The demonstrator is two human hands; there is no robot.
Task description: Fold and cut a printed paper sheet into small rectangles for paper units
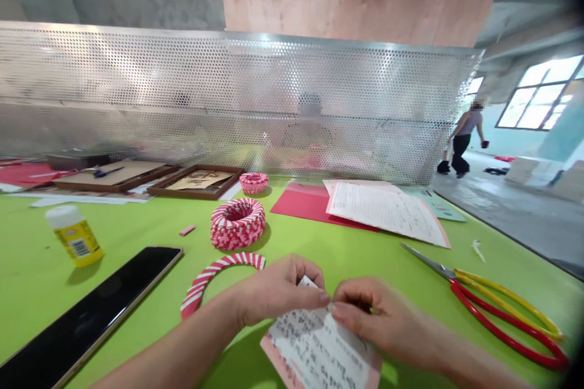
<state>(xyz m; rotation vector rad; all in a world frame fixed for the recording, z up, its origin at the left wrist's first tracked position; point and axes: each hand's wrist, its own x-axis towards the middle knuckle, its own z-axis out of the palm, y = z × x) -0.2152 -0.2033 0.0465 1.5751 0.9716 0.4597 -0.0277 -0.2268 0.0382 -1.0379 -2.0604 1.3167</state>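
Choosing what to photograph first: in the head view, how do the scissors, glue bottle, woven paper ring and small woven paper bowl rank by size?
Scissors, largest.
Woven paper ring and glue bottle look alike; unranked.
Small woven paper bowl, smallest.

Nothing legible: handwritten lines on paper slip (314, 346), barcode on glue bottle label (78, 247), too small to read.

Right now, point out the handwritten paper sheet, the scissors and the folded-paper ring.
Handwritten paper sheet (314, 346): head view, on its written face.
Scissors (495, 322): head view, on the red handle.
Folded-paper ring (237, 234): head view, on its pink-and-white front wall.
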